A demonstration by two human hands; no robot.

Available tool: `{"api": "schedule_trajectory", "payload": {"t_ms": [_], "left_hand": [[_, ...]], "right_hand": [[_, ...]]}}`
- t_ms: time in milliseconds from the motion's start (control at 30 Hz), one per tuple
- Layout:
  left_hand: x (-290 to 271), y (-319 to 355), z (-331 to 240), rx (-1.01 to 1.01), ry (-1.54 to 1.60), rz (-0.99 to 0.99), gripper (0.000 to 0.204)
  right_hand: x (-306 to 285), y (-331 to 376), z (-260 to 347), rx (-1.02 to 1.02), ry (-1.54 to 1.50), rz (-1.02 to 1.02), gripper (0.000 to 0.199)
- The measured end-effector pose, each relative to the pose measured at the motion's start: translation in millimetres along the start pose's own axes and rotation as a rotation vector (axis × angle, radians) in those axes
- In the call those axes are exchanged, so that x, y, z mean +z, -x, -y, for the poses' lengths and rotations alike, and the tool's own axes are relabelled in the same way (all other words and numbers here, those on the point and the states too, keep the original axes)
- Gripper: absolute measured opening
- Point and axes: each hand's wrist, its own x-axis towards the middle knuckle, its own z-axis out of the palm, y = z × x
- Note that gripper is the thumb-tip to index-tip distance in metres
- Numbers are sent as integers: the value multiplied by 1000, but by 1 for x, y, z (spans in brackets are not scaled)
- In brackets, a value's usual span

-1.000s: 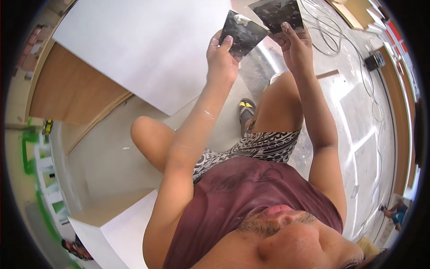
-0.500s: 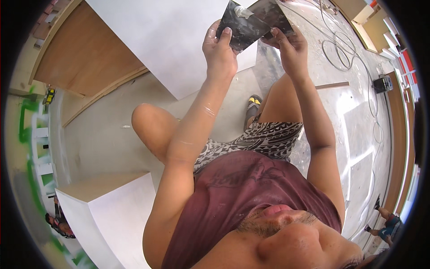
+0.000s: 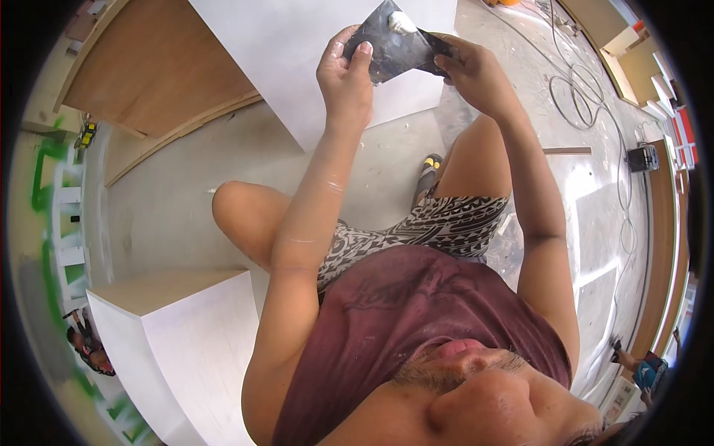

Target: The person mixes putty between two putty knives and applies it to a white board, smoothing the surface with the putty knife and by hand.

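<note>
Gripping a dark square plate (image 3: 392, 50) near its left corner, thumb on top, the left hand (image 3: 346, 74) holds it before a large white panel (image 3: 279, 70). White paste (image 3: 402, 22) sits in a lump near the plate's far corner. The right hand (image 3: 477, 74) pinches a second dark plate (image 3: 439, 50), partly hidden behind the first; whether the two touch cannot be told. A black box (image 3: 642, 158) lies at right.

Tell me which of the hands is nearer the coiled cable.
Right. The right hand, on the rear plate, is just left of the coiled cable in the picture; the left hand, on the front plate, is farther left.
</note>
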Motion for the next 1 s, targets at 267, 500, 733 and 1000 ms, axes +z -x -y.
{"api": "schedule_trajectory", "payload": {"t_ms": [267,500,733,1000], "left_hand": [[-47,11,-27,-324,368,-109,33],[-46,33,-11,-395,465,-121,30],[-61,44,-6,-313,348,-109,29],[-60,55,-21,-243,311,-122,30]], "right_hand": [[-1,-21,-7,141,-749,-263,40],[63,-18,-10,446,-1318,394,29],[100,-28,-19,440,-1227,216,21],[114,-35,-56,353,-1044,-293,42]]}}
